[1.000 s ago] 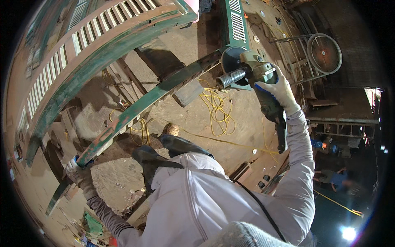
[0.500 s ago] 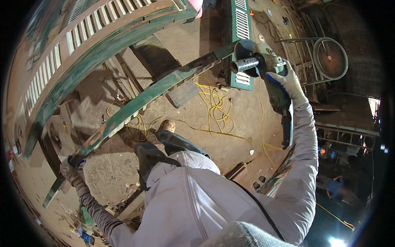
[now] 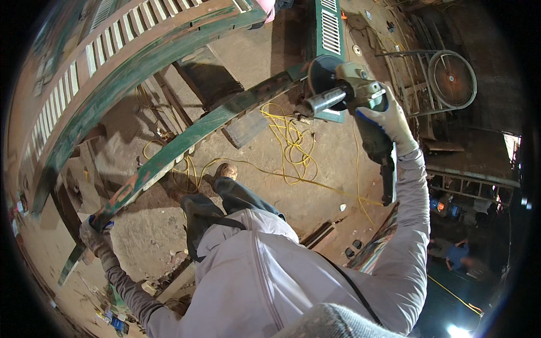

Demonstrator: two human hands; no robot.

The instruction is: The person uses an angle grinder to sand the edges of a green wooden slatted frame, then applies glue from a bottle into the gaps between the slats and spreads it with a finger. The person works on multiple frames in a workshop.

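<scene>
A long green louvred shutter [image 3: 186, 138], worn to bare wood in places, runs edge-up across the view from lower left to upper middle. My left hand [image 3: 97, 236], gloved, is closed around its near-left end. In my right hand [image 3: 391, 115], in a pale glove with blue on it, is a large green angle grinder [image 3: 378, 138]. Its dark round disc [image 3: 323, 74] is at the far right end of the shutter; whether it touches cannot be told. The grinder's side handle [image 3: 326, 101] sticks out to the left, with no hand on it.
Another large green shutter frame with pale slats [image 3: 141, 73] stands at the upper left, and a green louvred panel [image 3: 331, 31] lies beyond the disc. A tangled yellow cord [image 3: 293, 146] is on the floor. A metal wheel [image 3: 452, 79] stands right; a person [image 3: 457, 254] is far right.
My right hand has moved the grinder slightly left and toward me, and its side handle has swung lower. My left hand stays on the shutter's end, which has shifted very little.
</scene>
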